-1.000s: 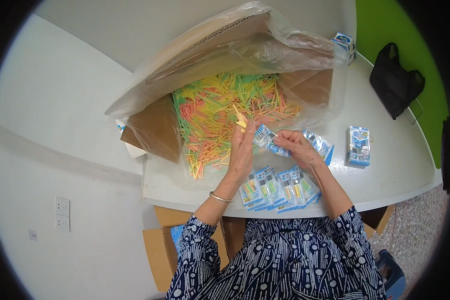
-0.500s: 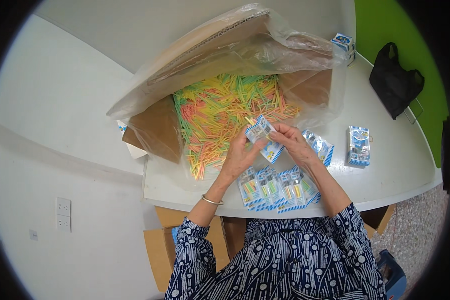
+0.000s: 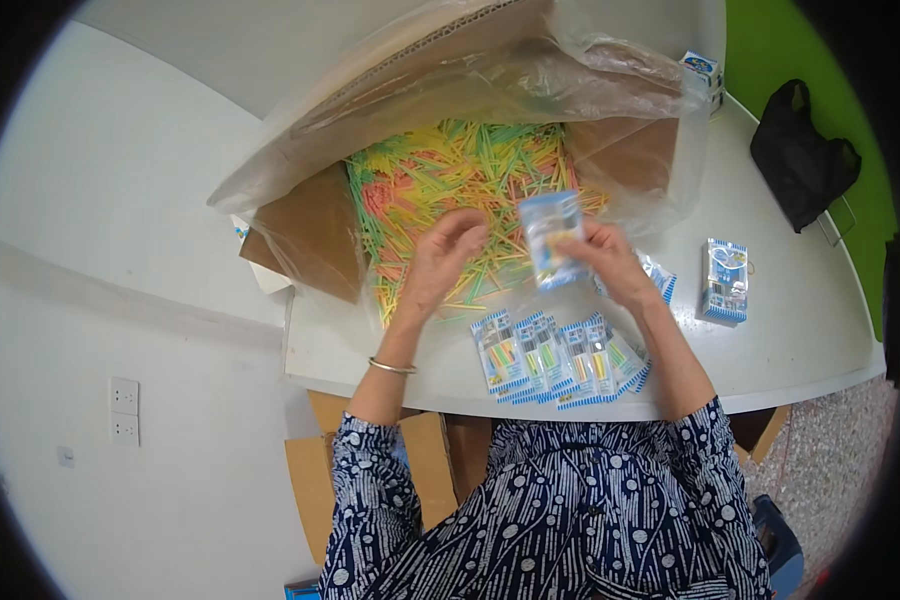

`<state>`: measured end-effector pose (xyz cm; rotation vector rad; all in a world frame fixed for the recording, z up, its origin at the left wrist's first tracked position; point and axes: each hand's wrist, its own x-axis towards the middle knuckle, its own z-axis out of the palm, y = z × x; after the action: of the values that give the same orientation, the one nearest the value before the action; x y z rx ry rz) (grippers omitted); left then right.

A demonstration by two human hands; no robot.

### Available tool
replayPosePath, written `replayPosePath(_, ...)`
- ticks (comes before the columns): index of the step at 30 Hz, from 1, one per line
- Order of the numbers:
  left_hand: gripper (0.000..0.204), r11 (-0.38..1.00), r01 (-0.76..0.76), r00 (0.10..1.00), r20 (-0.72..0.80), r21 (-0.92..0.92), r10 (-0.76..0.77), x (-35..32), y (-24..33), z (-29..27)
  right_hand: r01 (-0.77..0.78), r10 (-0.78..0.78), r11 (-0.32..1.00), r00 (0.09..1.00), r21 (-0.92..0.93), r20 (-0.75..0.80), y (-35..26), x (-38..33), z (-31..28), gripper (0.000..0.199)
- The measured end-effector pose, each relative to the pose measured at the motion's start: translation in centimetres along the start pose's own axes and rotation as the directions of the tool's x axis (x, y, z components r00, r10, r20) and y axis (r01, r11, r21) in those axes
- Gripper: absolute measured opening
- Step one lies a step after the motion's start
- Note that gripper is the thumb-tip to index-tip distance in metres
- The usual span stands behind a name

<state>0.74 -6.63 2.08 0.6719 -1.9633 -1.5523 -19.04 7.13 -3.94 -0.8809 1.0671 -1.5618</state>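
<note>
My right hand (image 3: 610,262) grips a small clear packet (image 3: 554,225) with blue-and-white printing, thumb in front, held upright and slightly blurred. My left hand (image 3: 445,258), a bangle on its wrist, is apart from the packet, over the near part of a heap of thin coloured sticks (image 3: 420,165). Its fingers are loosely bent, and nothing shows between them and the thumb. The sticks, in yellow, green, pink and orange, lie in a cardboard box (image 3: 310,235) lined with clear plastic. Several similar packets (image 3: 540,360) with coloured sticks inside lie overlapping in a row near the table's front edge.
More packets (image 3: 660,278) lie partly behind my right hand. A banded stack of packets (image 3: 725,280) sits to the right on the white table (image 3: 800,335). Beyond are small boxes (image 3: 703,70) and a black bag (image 3: 800,160). Open cartons (image 3: 430,470) stand below the table edge.
My left hand has let go of the packet and moved left over the sticks. My right hand alone now holds the packet, turned more upright. The whole view has shifted slightly.
</note>
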Motion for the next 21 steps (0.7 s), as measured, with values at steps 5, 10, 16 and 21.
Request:
replayPosePath(5,0.012,0.424,-0.364,0.93,0.3,0.829,0.214,-1.9,-3.2,-2.7,0.047,-0.043,0.996,0.997,0.071,-0.057,-0.7,0.2,-2.2,0.027)
replayPosePath(10,0.012,0.141,-0.298,0.941,0.265,0.944,0.211,-3.7,-6.3,-1.2,0.016,-0.015,0.998,0.999,0.055,-0.029,-0.9,-0.2,-1.0,0.029)
replayPosePath(16,0.009,0.102,-0.202,0.939,0.163,0.974,0.304,-2.7,-7.7,0.1,-0.043,0.041,0.997,0.999,0.061,0.025,0.2,-0.3,0.0,0.03)
replayPosePath(21,0.008,-0.078,-0.221,0.938,0.234,0.972,0.256,-2.1,-6.8,1.1,-0.083,0.08,0.994,0.996,0.077,0.049,0.3,-0.5,0.4,0.029)
